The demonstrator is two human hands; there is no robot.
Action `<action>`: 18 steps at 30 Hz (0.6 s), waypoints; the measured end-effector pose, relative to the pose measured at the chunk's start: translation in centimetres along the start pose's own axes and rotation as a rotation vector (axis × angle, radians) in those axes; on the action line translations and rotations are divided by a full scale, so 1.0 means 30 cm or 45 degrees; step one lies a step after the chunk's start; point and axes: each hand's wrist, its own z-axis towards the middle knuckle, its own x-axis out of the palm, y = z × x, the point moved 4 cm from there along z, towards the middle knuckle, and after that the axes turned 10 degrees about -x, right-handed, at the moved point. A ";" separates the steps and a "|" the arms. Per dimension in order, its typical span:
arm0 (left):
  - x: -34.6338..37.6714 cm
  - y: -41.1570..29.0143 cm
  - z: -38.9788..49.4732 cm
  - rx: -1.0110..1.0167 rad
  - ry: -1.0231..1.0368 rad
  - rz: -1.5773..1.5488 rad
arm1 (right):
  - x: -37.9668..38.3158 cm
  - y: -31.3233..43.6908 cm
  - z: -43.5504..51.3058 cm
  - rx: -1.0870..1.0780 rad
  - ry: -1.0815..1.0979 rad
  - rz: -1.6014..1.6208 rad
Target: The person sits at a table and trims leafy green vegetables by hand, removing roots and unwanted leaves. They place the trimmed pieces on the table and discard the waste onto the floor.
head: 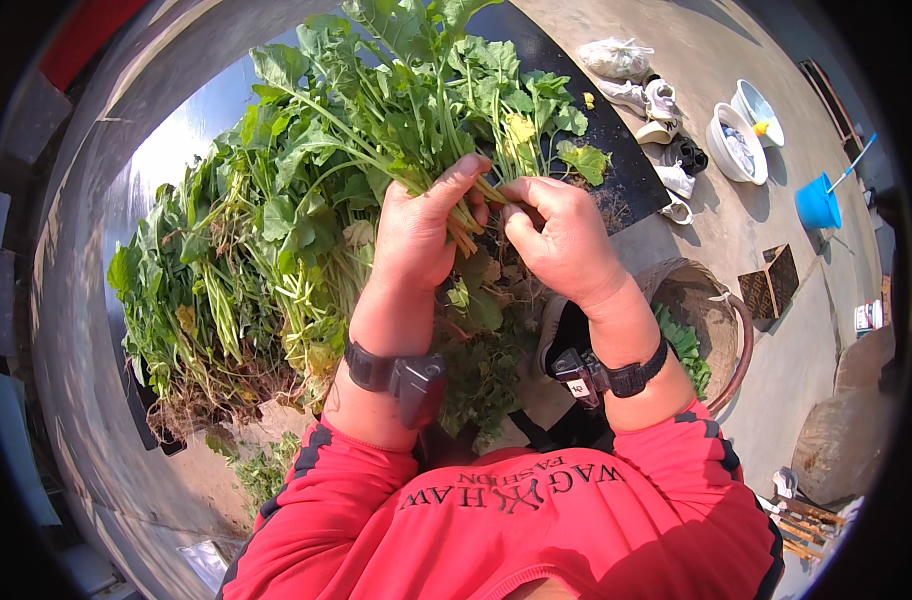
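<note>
My left hand [418, 225] is closed around the stem ends of a bunch of leafy greens [396, 112], whose broad leaves fan out away from me. At the base of that bunch, my right hand [557, 225] pinches a stalk between thumb and fingers. A large pile of uprooted greens [231, 262] lies on a dark glossy board [561, 45], its soil-covered roots [201, 405] towards me. Below my hands, loose leaves and trimmings [478, 360] lie on the ground, partly hidden by my forearms.
A woven basket [726, 330] with cut greens [681, 349] inside stands by my right elbow. Beyond it are a patterned cardboard box [769, 285], a blue bucket [817, 204], a white basin [735, 142] and several shoes [660, 101]. More plant scraps [265, 469] lie on the concrete floor.
</note>
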 end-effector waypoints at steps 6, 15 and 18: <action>0.038 0.002 -0.012 0.210 -0.085 0.161 | 0.033 -0.062 -0.031 0.160 -0.199 0.125; -0.034 -0.061 -0.009 0.369 -0.100 -0.392 | -0.018 -0.106 -0.130 0.457 0.118 1.204; -0.044 -0.054 0.003 0.435 -0.175 -0.351 | -0.031 -0.081 -0.128 0.154 0.343 0.839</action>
